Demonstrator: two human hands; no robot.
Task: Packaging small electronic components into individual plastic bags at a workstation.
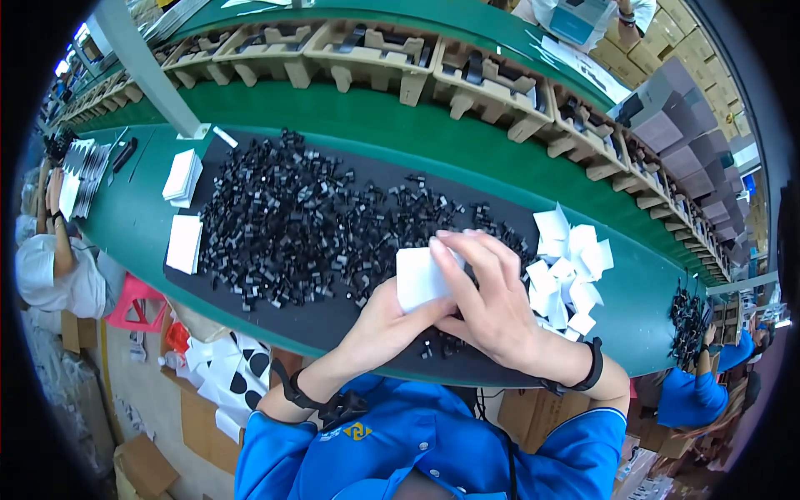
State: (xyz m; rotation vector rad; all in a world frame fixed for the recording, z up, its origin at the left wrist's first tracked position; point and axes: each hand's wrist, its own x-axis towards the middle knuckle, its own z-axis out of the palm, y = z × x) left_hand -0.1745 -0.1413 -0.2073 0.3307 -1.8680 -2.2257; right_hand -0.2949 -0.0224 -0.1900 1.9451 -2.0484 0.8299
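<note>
1. A small white card (419, 277) sits between both hands, just above the near edge of the black mat (333, 312), in the middle of the view.
2. The left hand (392, 321) comes from below; its fingers close on the card's lower edge, pinching it.
3. The right hand (492, 304) lies over the card's right side, fingers (467, 250) curled across its top edge and pressing on it. Both wrists wear black bands.
4. Around the hands the mat is strewn with a broad heap of small black parts (308, 221), some lying just beneath the palms.
5. Just right of the right hand is a loose pile of white slips (571, 271). At the mat's left end lie two neat stacks of white cards (183, 208).
6. The mat rests on a long green surface (125, 225). Behind it runs a green belt (375, 121) carrying a row of tan moulded trays (367, 54) holding dark pieces.
7. Grey boxes (683, 125) are stacked at far right. Other people in blue and white shirts work at either end, and cardboard boxes stand on the floor lower left.
</note>
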